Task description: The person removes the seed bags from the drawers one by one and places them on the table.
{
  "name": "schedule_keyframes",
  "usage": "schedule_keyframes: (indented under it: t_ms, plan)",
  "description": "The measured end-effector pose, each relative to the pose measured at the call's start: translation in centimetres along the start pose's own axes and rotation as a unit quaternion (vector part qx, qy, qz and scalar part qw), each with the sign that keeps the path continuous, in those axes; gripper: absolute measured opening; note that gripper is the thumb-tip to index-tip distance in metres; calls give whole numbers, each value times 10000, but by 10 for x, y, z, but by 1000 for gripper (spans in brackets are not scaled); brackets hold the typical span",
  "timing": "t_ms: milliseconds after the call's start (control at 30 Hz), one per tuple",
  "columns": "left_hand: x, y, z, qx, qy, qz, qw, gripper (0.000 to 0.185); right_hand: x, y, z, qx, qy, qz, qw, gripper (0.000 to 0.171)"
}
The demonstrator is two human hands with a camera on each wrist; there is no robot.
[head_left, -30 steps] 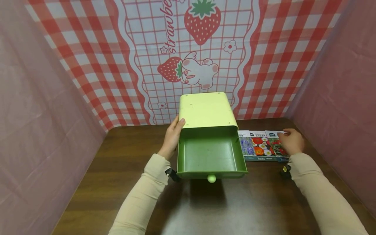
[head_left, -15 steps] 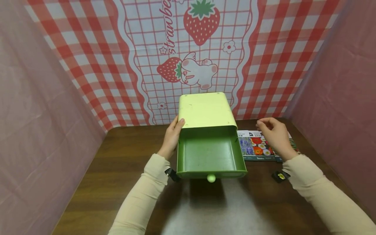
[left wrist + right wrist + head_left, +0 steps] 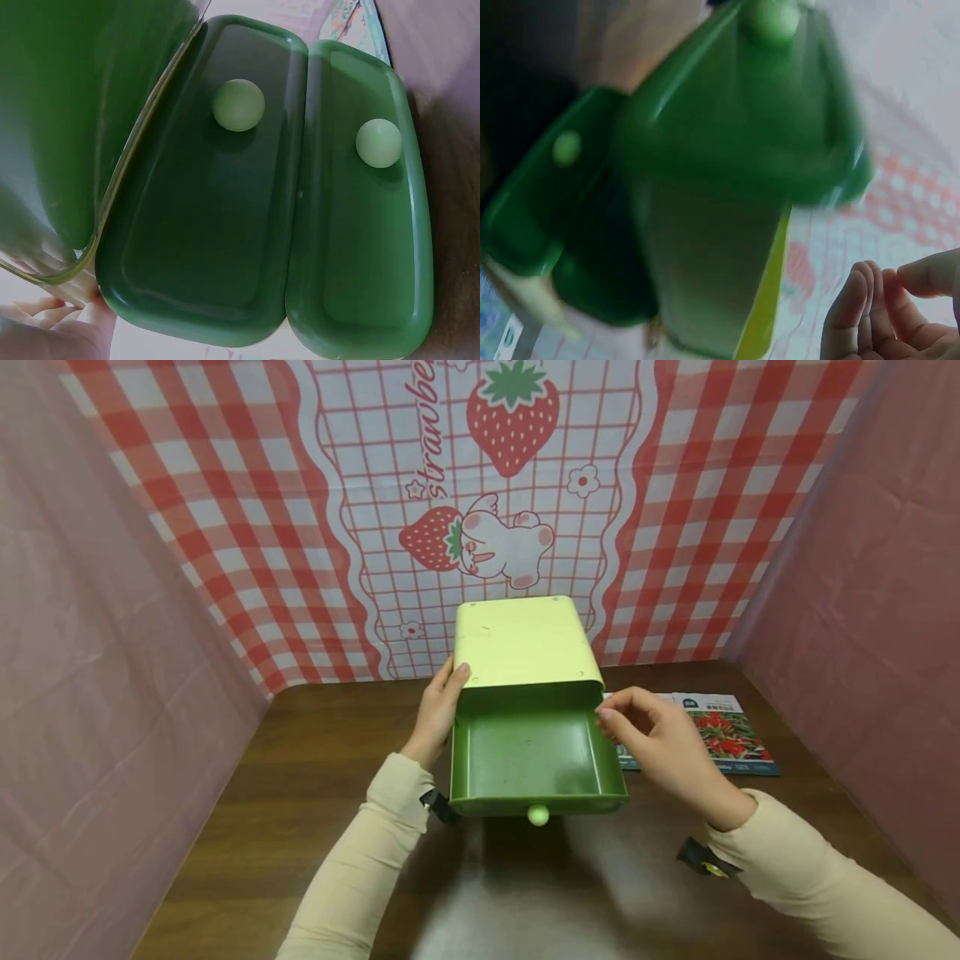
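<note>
Cloth: hanging at the back, red-and-white gingham flanking a gridded panel, showing strawberries, a white cartoon animal and sideways letters reading "strawbe" before running out of view.
Curtains: sloping in on both sides, plain pink, lightly creasing.
Table: lying beneath, dark brown wood grain, catching pale glare near me.
Cabinet: standing mid-table, its smooth yellow-green shell rounding at the corners, keeping its place from a second ago.
Drawer: jutting from the cabinet's top level, glossy deep green and boxy, staying as far out as before.
Lower drawers: sitting beneath, raised rims rounding their fronts.
Right hand: I am now hovering it by the drawer's right rim, no longer covering the right end of the cards; thumb and fingers are bending loosely toward each other, nothing showing between them.
Left hand: I am gripping the cabinet's left side, thumb resting at the front edge, just as before.
Cards: lying flat right of the cabinet; red flowers are showing on one, its header print staying too small for reading.
Knob: sticking out from the drawer front, round, pale green.
</note>
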State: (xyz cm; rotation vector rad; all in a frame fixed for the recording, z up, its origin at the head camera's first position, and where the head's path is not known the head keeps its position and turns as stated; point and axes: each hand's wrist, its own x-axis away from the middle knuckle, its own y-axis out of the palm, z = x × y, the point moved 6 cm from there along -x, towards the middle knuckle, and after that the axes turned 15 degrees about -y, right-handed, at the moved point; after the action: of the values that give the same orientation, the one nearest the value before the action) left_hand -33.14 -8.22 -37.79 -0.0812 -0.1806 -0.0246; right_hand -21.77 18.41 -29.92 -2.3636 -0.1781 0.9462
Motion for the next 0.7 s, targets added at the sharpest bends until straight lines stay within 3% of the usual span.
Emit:
schedule_keyframes:
  t_ms: [333,700]
  plan:
    - [-3,0,-3,82,38,20,10000,72,21,33,-38,-1103,-304,-607,9916,6]
    - [-4,0,-3,68,63,13,10000,72,47,56,-52,-1267,-502,-1170,9837,12]
